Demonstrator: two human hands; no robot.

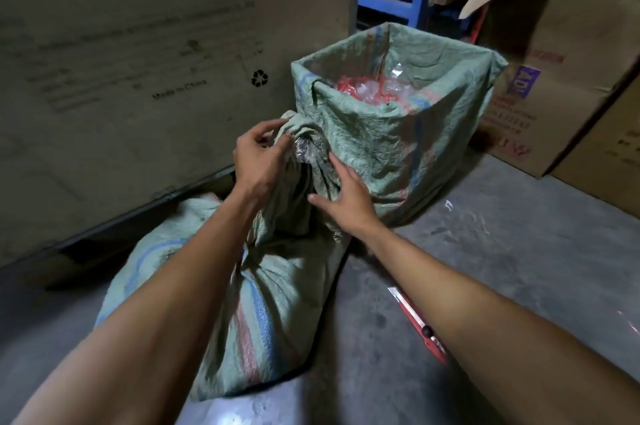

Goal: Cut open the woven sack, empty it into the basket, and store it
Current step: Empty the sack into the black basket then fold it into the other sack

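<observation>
The left hand [258,156] pinches the bunched neck of the woven sack [263,286]; the right hand [346,196] lies open on it, near the basket [398,133].

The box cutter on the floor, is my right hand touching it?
Apart. The head view shows the right hand up on the woven sack, while the box cutter lies on the floor beneath the forearm.

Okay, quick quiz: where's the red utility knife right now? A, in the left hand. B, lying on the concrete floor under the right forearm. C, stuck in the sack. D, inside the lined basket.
B: the red utility knife lies on the floor, partly hidden by the right forearm, while both hands work at the sack neck.
</observation>
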